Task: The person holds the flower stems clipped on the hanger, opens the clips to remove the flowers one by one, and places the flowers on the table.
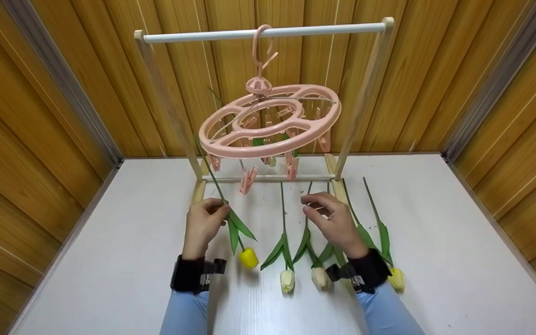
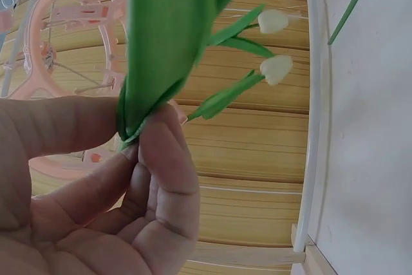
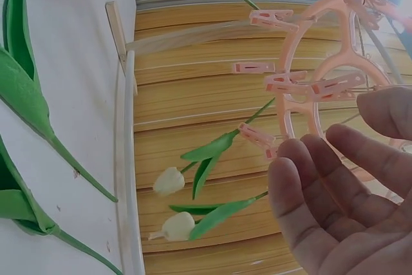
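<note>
My left hand (image 1: 205, 222) pinches the green stem of a yellow tulip (image 1: 248, 257), blossom hanging down, stem slanting up toward the pink round clip hanger (image 1: 270, 120). In the left wrist view my fingers (image 2: 161, 159) close on the leaf base (image 2: 164, 56). My right hand (image 1: 333, 218) hovers with relaxed fingers (image 3: 322, 191), holding nothing, below the hanger's clips (image 3: 270, 18). Two white tulips (image 3: 168, 181) hang from clips at the hanger's far side. Several more tulips (image 1: 287, 279) lie on the white table (image 1: 110, 260).
The hanger hooks over the white top bar (image 1: 263, 33) of a wooden frame rack (image 1: 365, 93) standing at the table's back. Wood-panelled walls (image 1: 40, 116) close in on three sides. A pale yellow tulip (image 1: 396, 278) lies at the right, beside my right wrist.
</note>
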Motion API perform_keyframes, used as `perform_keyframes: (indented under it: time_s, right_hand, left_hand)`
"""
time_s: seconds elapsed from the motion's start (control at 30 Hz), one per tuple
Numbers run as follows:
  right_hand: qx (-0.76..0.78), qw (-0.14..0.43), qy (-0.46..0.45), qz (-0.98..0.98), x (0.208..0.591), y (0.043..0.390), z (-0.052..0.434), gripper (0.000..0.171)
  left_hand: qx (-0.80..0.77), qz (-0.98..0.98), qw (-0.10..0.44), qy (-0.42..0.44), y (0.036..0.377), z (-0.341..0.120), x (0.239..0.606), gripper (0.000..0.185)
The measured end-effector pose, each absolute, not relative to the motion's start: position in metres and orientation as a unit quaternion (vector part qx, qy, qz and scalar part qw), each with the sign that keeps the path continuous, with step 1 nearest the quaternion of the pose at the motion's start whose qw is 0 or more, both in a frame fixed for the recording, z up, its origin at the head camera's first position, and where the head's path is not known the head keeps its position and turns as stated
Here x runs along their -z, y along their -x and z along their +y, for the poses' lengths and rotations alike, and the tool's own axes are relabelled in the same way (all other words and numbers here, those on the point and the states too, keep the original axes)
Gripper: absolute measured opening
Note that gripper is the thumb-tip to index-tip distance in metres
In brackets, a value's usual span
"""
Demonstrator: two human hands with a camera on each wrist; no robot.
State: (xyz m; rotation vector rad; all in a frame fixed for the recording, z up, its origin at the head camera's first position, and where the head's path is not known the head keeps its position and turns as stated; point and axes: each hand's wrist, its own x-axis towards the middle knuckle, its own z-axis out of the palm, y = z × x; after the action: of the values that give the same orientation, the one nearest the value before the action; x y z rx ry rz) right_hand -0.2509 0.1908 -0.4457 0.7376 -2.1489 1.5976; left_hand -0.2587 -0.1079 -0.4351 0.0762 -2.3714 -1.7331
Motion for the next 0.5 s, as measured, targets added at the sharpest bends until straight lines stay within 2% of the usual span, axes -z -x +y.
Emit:
perform_keyframes:
  time_s: [0.5]
  right_hand:
    - [-0.526,0.178,-0.254,-0.792,0.457,0.256,0.185,0.022]
  left_hand:
    - [0.579,-0.813,0.048,-0.031,0.264,-0.104,0.447,0.016]
